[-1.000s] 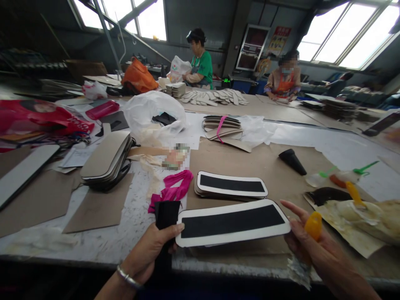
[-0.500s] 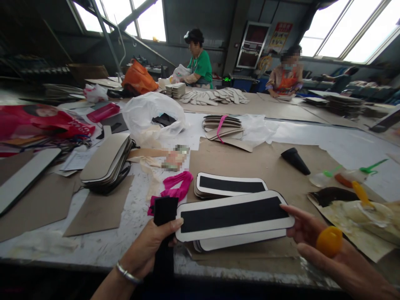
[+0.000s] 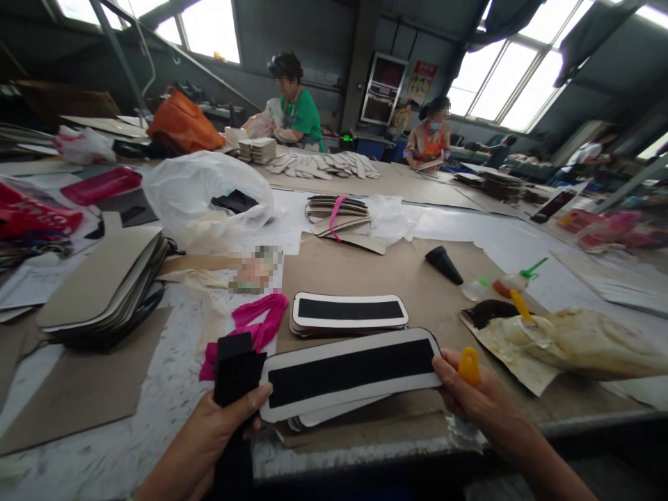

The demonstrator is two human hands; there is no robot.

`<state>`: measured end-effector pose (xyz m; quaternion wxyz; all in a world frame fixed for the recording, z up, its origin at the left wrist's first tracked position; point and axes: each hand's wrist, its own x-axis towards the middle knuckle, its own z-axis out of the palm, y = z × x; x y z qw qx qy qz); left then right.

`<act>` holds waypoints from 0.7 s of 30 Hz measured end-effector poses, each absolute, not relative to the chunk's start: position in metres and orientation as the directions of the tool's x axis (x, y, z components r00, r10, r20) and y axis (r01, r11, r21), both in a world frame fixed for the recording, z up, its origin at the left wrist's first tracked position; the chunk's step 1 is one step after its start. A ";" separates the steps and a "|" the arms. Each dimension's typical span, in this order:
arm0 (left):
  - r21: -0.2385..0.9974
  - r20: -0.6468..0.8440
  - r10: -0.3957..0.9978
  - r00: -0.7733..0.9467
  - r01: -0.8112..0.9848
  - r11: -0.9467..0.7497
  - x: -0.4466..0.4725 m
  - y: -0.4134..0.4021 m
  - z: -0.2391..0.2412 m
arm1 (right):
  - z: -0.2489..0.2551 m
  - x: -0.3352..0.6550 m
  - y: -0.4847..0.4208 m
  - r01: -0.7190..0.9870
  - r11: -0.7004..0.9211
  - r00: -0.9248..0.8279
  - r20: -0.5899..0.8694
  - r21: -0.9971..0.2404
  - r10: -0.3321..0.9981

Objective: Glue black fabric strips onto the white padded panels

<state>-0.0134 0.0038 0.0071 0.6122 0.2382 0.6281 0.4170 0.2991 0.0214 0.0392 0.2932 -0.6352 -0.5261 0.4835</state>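
Observation:
A long white panel with rounded corners and a black strip along its middle is held up by both hands. My left hand pinches its left end, thumb on top. Black fabric strips are also gathered in that hand and hang down below it. My right hand has closed on the panel's right end. A yellow-orange rounded handle sticks up from the right hand; its other end is hidden. Under the held panel lie more white panels. Just beyond is a stack of similar panels, the top one with a black strip.
A magenta ribbon lies left of the stack. Farther off are a tied bundle of panels, a black cone and green-tipped bottles. A glue-smeared bag lies right. Two co-workers sit across the table.
The view has turned right, so the table things sit farther left. My right thumb and fingers, spread apart before, have closed on the panel's right end. My left hand keeps its hold.

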 end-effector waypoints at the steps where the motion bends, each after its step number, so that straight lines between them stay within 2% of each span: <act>1: 0.821 -0.560 0.820 -0.116 -0.209 0.531 -0.013 0.003 0.008 | 0.040 0.297 0.021 0.388 -0.281 -0.004 -0.307 -0.878 0.952; 4: 0.848 -0.509 0.851 -0.130 -0.242 0.471 -0.016 0.002 0.008 | 0.042 0.297 0.021 0.347 -0.332 0.049 -0.336 -0.877 0.940; 7: 0.894 -0.433 0.874 -0.221 -0.230 0.384 -0.022 0.000 0.009 | 0.042 0.301 0.021 0.262 -0.397 0.086 -0.389 -0.880 0.917; 11: 0.947 -0.265 0.916 -0.301 0.097 0.306 -0.030 -0.004 0.016 | 0.041 0.307 0.023 0.183 -0.456 0.079 -0.450 -0.871 0.890; 14: 0.938 -0.169 0.976 -0.135 0.283 0.201 -0.030 -0.003 0.023 | 0.042 0.306 0.023 0.148 -0.495 0.027 -0.496 -0.857 0.868; 16: 0.943 -0.081 0.996 -0.039 0.319 0.090 -0.028 -0.001 0.025 | 0.045 0.303 0.024 0.144 -0.520 -0.007 -0.526 -0.842 0.850; 17: 0.944 -0.033 0.998 -0.045 0.326 0.046 -0.026 0.000 0.025 | 0.046 0.302 0.025 0.147 -0.530 -0.022 -0.539 -0.835 0.842; 21: 0.956 0.085 0.979 -0.188 0.291 -0.027 -0.016 0.009 0.031 | 0.053 0.300 0.033 0.150 -0.492 0.016 -0.495 -0.858 0.869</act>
